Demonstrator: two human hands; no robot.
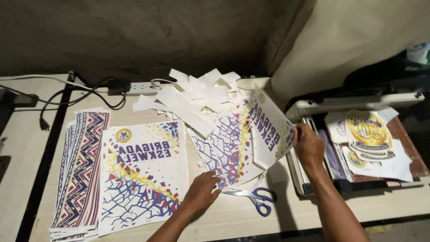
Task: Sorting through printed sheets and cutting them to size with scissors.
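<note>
My right hand (308,145) grips the right edge of a printed sheet (264,130) with a blue, red and yellow cracked pattern, lifting that side so it curls up off the table. My left hand (201,190) presses flat on the sheet's lower left corner. Scissors with blue handles (253,195) lie on the table just right of my left hand. A matching printed sheet (143,175) lies flat to the left.
A stack of zigzag-patterned strips (80,166) lies at the far left. White paper offcuts (197,96) are piled at the back. A power strip (136,88) and cables sit near the wall. A paper trimmer (354,107) with round printed cut-outs (369,134) stands on the right.
</note>
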